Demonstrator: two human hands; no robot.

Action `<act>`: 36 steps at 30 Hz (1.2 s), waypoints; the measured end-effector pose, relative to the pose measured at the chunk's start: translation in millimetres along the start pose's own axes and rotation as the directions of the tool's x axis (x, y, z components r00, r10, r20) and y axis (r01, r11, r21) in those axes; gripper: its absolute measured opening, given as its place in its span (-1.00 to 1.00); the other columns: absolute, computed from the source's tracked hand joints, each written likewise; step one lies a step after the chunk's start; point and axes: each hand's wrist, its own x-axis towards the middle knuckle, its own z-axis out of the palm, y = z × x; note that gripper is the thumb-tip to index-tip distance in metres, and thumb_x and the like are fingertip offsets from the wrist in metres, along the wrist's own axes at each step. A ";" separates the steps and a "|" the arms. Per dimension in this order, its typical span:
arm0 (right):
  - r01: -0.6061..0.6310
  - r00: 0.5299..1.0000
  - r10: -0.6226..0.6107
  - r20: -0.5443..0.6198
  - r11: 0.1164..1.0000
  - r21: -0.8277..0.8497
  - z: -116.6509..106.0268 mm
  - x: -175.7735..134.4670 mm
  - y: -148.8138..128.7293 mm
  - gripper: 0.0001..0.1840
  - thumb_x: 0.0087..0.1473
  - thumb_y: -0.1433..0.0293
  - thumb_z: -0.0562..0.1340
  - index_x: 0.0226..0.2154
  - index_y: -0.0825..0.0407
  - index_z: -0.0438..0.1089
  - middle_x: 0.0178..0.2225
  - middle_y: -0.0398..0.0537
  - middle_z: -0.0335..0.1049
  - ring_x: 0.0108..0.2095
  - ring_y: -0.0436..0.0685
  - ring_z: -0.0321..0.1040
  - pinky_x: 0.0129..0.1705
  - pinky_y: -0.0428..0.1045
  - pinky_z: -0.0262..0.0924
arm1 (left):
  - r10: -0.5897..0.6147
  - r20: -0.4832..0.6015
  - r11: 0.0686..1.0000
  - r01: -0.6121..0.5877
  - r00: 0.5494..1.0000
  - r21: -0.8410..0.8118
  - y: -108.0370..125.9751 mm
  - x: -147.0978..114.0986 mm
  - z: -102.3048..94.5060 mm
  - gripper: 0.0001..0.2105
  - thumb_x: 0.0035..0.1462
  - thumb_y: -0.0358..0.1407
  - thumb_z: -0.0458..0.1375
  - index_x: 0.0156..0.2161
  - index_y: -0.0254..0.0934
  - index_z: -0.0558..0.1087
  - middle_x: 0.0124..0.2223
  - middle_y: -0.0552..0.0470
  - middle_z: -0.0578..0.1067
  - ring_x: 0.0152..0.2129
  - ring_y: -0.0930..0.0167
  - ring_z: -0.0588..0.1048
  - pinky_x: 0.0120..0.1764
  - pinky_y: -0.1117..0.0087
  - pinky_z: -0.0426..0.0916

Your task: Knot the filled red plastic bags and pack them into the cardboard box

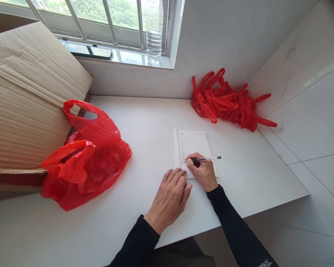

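Observation:
My right hand point(203, 172) is closed around a slim clear pen point(208, 158) with dark ends, its tip on the page of a small open notebook point(196, 142). A column of tiny handwritten marks runs down the page's left side, too small to read. At the notebook's lower left corner rests my left hand point(168, 196), palm down, fingertips touching the paper's edge. Between its thumb and index finger a small shiny thing pokes out, mostly hidden. Both hands come out of black sleeves.
On the white table point(144, 122), a red plastic bag point(100, 159) leans by a large cardboard box point(30, 96) at left. Several knotted red bags point(225, 100) lie against the back wall. A phone point(89, 51) and a water bottle point(154, 37) occupy the windowsill point(128, 57).

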 end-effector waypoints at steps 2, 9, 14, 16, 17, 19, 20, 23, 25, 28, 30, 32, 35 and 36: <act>-0.006 1.000 0.006 -0.012 1.000 0.011 0.6 0.8 0.8 -0.86 0.10 0.31 0.23 -0.42 -0.03 0.50 -0.56 -0.23 0.37 -0.57 0.02 0.24 -0.45 -0.04 0.17 | -0.005 0.004 1.000 0.005 1.000 -0.007 0.4 0.0 0.1 -0.86 0.42 -0.34 -0.03 -0.21 -0.25 0.32 0.06 -0.16 0.53 0.19 0.17 0.39 0.29 -0.04 0.21; 0.009 0.997 0.007 -0.080 0.979 0.205 -4.0 -5.8 2.6 -0.78 0.19 0.25 0.19 -0.38 -0.02 0.49 -0.47 -0.14 0.43 -0.48 0.07 0.33 -0.44 -0.02 0.20 | -0.028 -0.002 0.998 0.028 1.000 -0.057 2.8 0.0 -6.8 -0.88 0.37 -0.41 -0.09 -0.20 -0.21 0.26 0.06 -0.13 0.49 0.15 0.23 0.38 0.25 0.00 0.26; 0.012 0.994 0.034 -0.108 0.916 0.401 -6.1 -29.8 1.3 -0.78 0.24 0.27 0.12 -0.37 -0.03 0.39 -0.45 -0.15 0.37 -0.52 0.05 0.35 -0.53 -0.04 0.17 | -0.049 -0.020 0.997 0.048 0.999 -0.066 0.6 0.5 -6.2 -0.83 0.35 -0.45 -0.09 -0.05 -0.24 0.28 0.07 -0.14 0.45 0.11 0.25 0.37 0.19 0.05 0.33; -0.006 0.995 0.048 -0.084 0.895 0.445 -5.5 -37.0 1.3 -0.79 0.25 0.28 0.13 -0.39 -0.03 0.35 -0.48 -0.18 0.33 -0.54 0.05 0.33 -0.55 -0.04 0.15 | -0.040 -0.017 0.998 0.039 0.999 -0.058 -0.5 0.7 -4.1 -0.84 0.38 -0.44 -0.08 -0.03 -0.25 0.29 0.06 -0.13 0.45 0.10 0.25 0.37 0.20 0.05 0.32; -0.014 0.996 0.052 -0.069 0.888 0.460 -5.2 -39.1 1.6 -0.78 0.26 0.27 0.13 -0.41 -0.03 0.35 -0.50 -0.18 0.32 -0.54 0.04 0.32 -0.55 -0.05 0.14 | -0.033 -0.014 0.998 0.033 0.999 -0.054 -1.0 0.8 -3.1 -0.84 0.39 -0.43 -0.07 -0.03 -0.25 0.30 0.07 -0.14 0.45 0.10 0.24 0.37 0.21 0.04 0.31; -0.027 0.998 0.054 -0.042 0.880 0.474 -4.9 -40.6 2.3 -0.76 0.26 0.27 0.14 -0.43 -0.02 0.34 -0.51 -0.18 0.31 -0.55 0.03 0.30 -0.55 -0.05 0.12 | -0.021 -0.013 0.999 0.020 1.000 -0.042 -1.9 0.9 -1.3 -0.84 0.40 -0.42 -0.06 -0.01 -0.25 0.31 0.08 -0.15 0.46 0.10 0.23 0.37 0.21 0.02 0.31; -0.034 0.998 0.054 -0.028 0.878 0.477 -5.0 -40.4 2.7 -0.76 0.26 0.27 0.15 -0.43 -0.02 0.34 -0.51 -0.18 0.31 -0.56 0.02 0.28 -0.55 -0.05 0.10 | -0.015 -0.015 0.999 0.014 1.000 -0.035 -2.4 0.9 -0.6 -0.84 0.40 -0.42 -0.06 0.00 -0.26 0.31 0.08 -0.16 0.46 0.10 0.22 0.38 0.20 0.01 0.32; -0.054 0.999 0.049 0.023 0.882 0.468 -5.7 -38.8 3.6 -0.75 0.26 0.26 0.17 -0.44 -0.02 0.34 -0.51 -0.20 0.30 -0.56 0.01 0.25 -0.53 -0.05 0.08 | 0.003 -0.026 1.000 -0.004 1.000 -0.019 -3.9 0.9 0.8 -0.85 0.41 -0.41 -0.03 0.00 -0.26 0.31 0.08 -0.15 0.47 0.10 0.20 0.39 0.18 -0.01 0.35; -0.063 0.998 0.044 0.052 0.889 0.453 -6.3 -38.2 3.7 -0.74 0.26 0.26 0.18 -0.45 -0.01 0.34 -0.51 -0.21 0.28 -0.55 0.01 0.23 -0.51 -0.05 0.07 | 0.015 -0.038 1.000 -0.016 0.999 -0.011 -4.8 0.9 1.5 -0.86 0.40 -0.40 -0.02 0.00 -0.25 0.31 0.07 -0.12 0.49 0.10 0.20 0.40 0.17 -0.01 0.37; -0.067 0.996 0.034 0.086 0.905 0.420 -7.1 -38.2 2.4 -0.72 0.27 0.25 0.19 -0.45 -0.01 0.35 -0.52 -0.22 0.26 -0.55 0.00 0.19 -0.47 -0.04 0.07 | 0.031 -0.062 1.000 -0.031 0.998 -0.002 -6.1 0.8 2.3 -0.88 0.40 -0.41 -0.01 -0.02 -0.24 0.32 0.06 -0.11 0.50 0.09 0.19 0.42 0.15 0.00 0.38; -0.069 0.992 0.020 0.125 0.913 0.403 -7.6 -38.6 0.1 -0.70 0.28 0.21 0.19 -0.45 -0.01 0.38 -0.54 -0.21 0.25 -0.54 0.01 0.18 -0.44 -0.03 0.08 | 0.040 -0.078 0.999 -0.041 0.996 -0.001 -6.7 0.5 2.8 -0.87 0.40 -0.41 0.00 -0.01 -0.25 0.33 0.05 -0.11 0.51 0.08 0.20 0.43 0.14 0.02 0.40; -0.072 0.985 0.003 0.174 0.918 0.391 -8.1 -39.9 -3.0 -0.62 0.34 0.14 0.11 -0.38 -0.01 0.46 -0.54 -0.20 0.25 -0.52 0.02 0.20 -0.41 -0.02 0.10 | 0.052 -0.099 0.999 -0.052 0.994 -0.002 -6.7 0.3 3.1 -0.85 0.40 -0.42 0.01 0.01 -0.25 0.33 0.03 -0.11 0.51 0.08 0.20 0.42 0.12 0.06 0.41; -0.080 0.976 -0.004 0.219 0.925 0.371 -9.1 -45.3 -7.1 -0.44 0.41 0.06 -0.06 -0.15 -0.01 0.55 -0.54 -0.18 0.23 -0.50 0.04 0.21 -0.39 -0.01 0.11 | 0.097 -0.117 0.995 -0.098 0.988 -0.007 -5.5 -0.3 2.8 -0.89 0.39 -0.44 0.03 -0.05 -0.25 0.34 -0.02 -0.08 0.52 0.06 0.23 0.43 0.13 0.09 0.39; -0.086 0.974 0.001 0.226 0.927 0.365 -9.5 -48.2 -8.0 -0.41 0.42 0.05 -0.09 -0.08 -0.01 0.54 -0.54 -0.19 0.21 -0.51 0.04 0.20 -0.39 -0.01 0.10 | 0.117 -0.119 0.993 -0.119 0.986 -0.008 -4.8 -0.6 2.5 -0.91 0.38 -0.44 0.03 -0.09 -0.25 0.35 -0.05 -0.07 0.52 0.03 0.25 0.44 0.13 0.10 0.39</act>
